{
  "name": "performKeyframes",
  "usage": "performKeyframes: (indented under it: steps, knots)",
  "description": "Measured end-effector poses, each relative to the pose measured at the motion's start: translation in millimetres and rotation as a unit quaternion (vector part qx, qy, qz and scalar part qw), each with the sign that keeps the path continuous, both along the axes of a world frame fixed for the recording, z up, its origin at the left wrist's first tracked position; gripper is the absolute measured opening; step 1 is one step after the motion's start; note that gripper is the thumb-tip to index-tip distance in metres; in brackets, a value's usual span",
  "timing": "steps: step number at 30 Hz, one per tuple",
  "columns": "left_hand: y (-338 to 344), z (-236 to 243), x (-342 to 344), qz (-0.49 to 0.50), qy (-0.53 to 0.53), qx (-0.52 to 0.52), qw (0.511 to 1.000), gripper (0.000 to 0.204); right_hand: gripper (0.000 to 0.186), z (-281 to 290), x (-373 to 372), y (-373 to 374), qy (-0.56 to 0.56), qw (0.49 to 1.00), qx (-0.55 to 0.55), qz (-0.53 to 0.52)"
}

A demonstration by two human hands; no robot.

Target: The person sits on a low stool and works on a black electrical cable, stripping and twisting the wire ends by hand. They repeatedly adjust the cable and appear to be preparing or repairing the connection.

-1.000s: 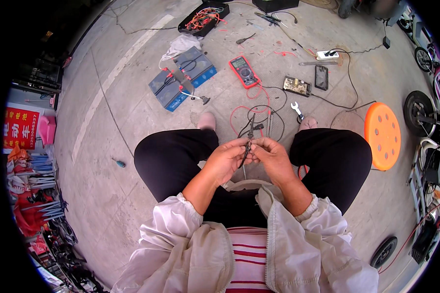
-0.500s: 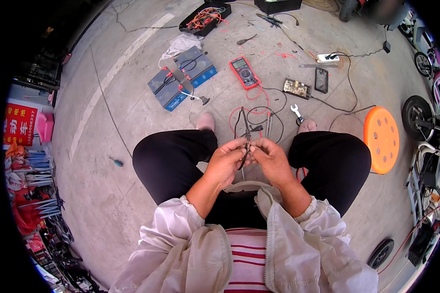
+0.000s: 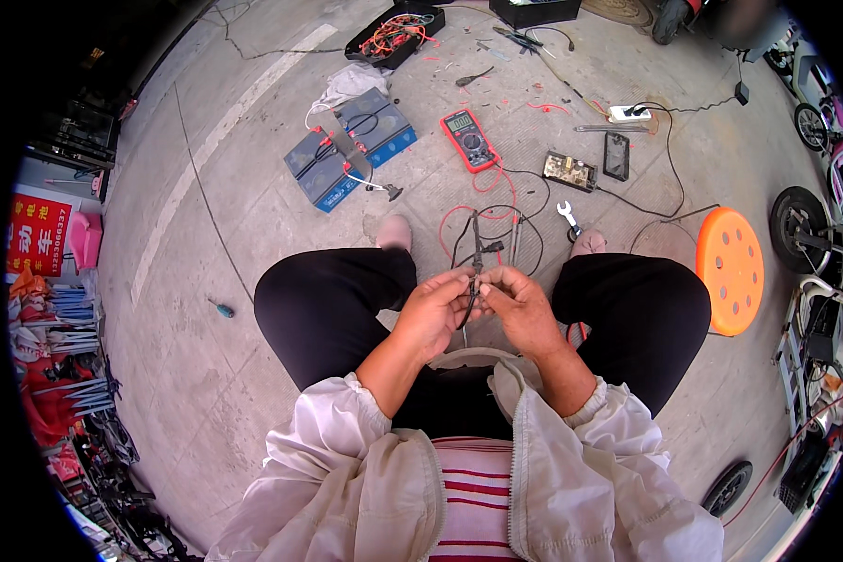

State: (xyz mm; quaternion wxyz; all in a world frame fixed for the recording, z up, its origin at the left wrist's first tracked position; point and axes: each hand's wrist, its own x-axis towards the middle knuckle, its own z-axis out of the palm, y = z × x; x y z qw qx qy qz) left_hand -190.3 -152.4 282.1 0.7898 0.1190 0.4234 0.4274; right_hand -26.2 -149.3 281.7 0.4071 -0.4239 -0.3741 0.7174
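Note:
Between my knees, my left hand (image 3: 433, 311) pinches a thin black cable (image 3: 478, 245). My right hand (image 3: 519, 307) is closed on the same cable, fingertips almost meeting those of the left. A dark plug end on it rises beyond my fingers. The exact spot pinched is partly hidden by my fingers. Past my hands, a red multimeter (image 3: 470, 140) lies face up, its red and black test leads trailing back toward me. An open-ended wrench (image 3: 569, 218) rests by my right shoe.
Blue batteries (image 3: 351, 150) stand ahead to the left, a bare circuit board (image 3: 569, 170) and a black case (image 3: 615, 155) to the right. Behind them are a white power strip (image 3: 628, 113) and a black tray of wires (image 3: 395, 34). An orange stool (image 3: 731, 270) stands right; a screwdriver (image 3: 222, 308) lies left.
The cable's upper end has shifted slightly, and the fingers of my left hand have spread a little. Both hands stay in nearly the same place.

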Motion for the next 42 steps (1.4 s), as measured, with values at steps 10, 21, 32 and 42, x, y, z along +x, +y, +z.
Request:
performKeyframes:
  steps: [10,21,32,42]
  knots:
    - [-3.3,-1.0,3.7,-0.004,0.092,0.019,0.996,0.016,0.008,-6.6,0.8,-1.5,-0.030,0.999,-0.009,-0.020]
    - [-2.6,-6.6,-1.4,-0.094,0.231,0.073,0.966,0.014,0.009,-9.1,1.5,-3.3,-0.065,0.997,0.033,0.008]
    - [-3.6,-8.7,-5.4,-0.116,0.148,-0.037,0.981,0.017,0.009,6.1,-1.6,-4.8,-0.060,0.995,0.078,0.001]
    - [-5.0,-0.8,-4.2,-0.048,0.138,0.066,0.987,0.019,0.016,-3.4,4.3,-2.6,-0.016,0.999,-0.030,-0.037]
